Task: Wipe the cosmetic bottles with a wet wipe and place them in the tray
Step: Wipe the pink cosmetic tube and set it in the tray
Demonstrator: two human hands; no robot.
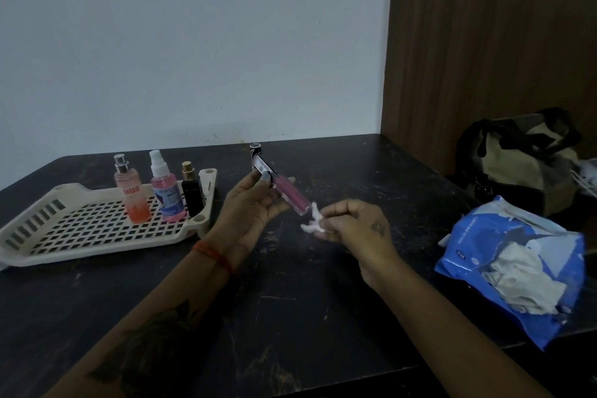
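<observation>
My left hand (255,204) holds a slim lip gloss tube (290,192) with a pink body and a black patterned cap, tilted with the cap up and away. Pinched in my right hand (355,225) is a crumpled white wet wipe (314,223), which touches the tube's lower end. To the left lies a beige perforated tray (64,236). At its right end three bottles stand upright: an orange-pink perfume bottle (131,194), a pink spray bottle (166,191) and a small black bottle with a gold cap (191,192).
The dark table (290,317) meets a white wall behind. A blue wet wipe pack (517,271) lies open at the right edge with wipes sticking out. A beige and black bag (523,158) sits beyond it, beside a wooden panel (484,42).
</observation>
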